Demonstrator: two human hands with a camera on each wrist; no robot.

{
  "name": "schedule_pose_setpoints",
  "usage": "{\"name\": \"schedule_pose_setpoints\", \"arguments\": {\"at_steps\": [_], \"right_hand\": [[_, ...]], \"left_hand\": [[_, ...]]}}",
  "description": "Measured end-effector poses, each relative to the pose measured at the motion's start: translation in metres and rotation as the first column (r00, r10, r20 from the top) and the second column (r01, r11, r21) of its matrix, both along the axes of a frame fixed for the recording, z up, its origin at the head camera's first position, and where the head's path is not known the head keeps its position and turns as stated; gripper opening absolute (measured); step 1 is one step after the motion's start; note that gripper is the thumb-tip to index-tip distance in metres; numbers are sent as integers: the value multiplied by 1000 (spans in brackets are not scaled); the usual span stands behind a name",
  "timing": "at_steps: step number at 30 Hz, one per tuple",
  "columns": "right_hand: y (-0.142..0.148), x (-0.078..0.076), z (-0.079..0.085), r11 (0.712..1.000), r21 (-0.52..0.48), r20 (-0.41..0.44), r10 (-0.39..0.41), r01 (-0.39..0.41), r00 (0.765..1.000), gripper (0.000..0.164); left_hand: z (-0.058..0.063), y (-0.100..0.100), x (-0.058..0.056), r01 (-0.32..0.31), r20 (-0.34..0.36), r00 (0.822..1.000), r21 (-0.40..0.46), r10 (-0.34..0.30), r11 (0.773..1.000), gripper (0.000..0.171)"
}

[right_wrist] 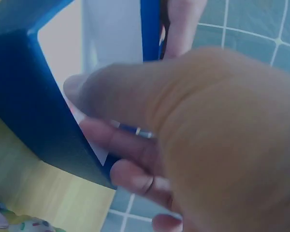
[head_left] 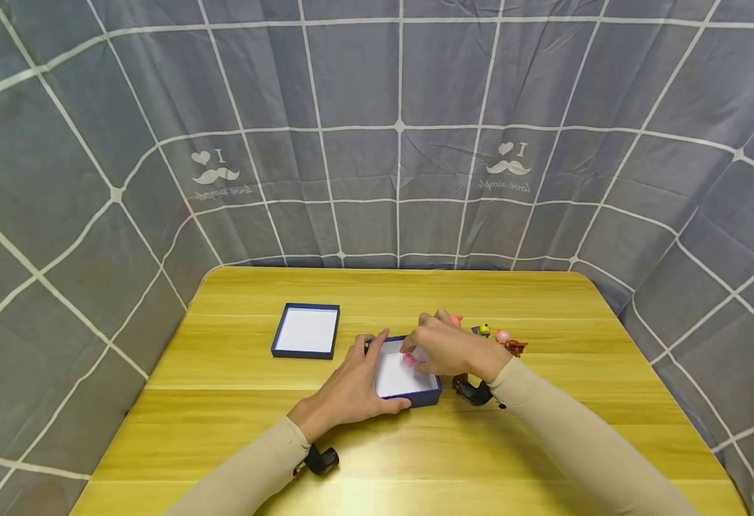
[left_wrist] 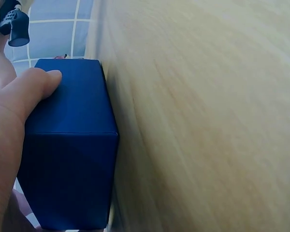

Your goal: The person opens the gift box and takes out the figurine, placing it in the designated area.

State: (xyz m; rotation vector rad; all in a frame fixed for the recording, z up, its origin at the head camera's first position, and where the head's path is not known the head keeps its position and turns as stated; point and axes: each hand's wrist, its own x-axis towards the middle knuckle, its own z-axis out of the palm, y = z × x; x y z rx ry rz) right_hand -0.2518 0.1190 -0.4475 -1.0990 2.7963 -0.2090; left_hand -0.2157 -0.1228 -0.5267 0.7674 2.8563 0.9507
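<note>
A blue box point(head_left: 423, 399) with a white inside stands on the table, its top uncovered. My left hand point(head_left: 351, 383) grips it from the left, thumb along the near wall and fingers toward the far side. In the left wrist view the thumb point(left_wrist: 43, 84) lies against the blue box point(left_wrist: 70, 179). Reaching over the box from the right, my right hand point(head_left: 451, 347) pinches a small pink object point(head_left: 409, 359) inside it. The right wrist view shows thumb and fingers point(right_wrist: 99, 135) within the white interior; they hide most of the pink object, whose kind I cannot tell.
A shallow blue-rimmed lid point(head_left: 306, 330) with a white inside lies left of the box. Right of it sit small toys: a yellow-and-blue figure point(head_left: 484, 330), a pink round one point(head_left: 502, 335), and a reddish-brown one point(head_left: 515, 347). A grey checked curtain point(head_left: 364, 165) hangs behind the table.
</note>
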Motion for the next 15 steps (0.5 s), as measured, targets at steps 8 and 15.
{"name": "schedule_pose_setpoints", "arguments": {"at_steps": [8,15], "right_hand": [[-9,-1,-1,997,42,-26,59,-58,998,22],[-12,-9,1,989,-101,145,122,-108,982,29]], "left_hand": [[-1,-1,-1,1,-13,1000,-3,-1,1000,135],[-2,-1,-2,19,-28,999,8,-19,1000,135]]}}
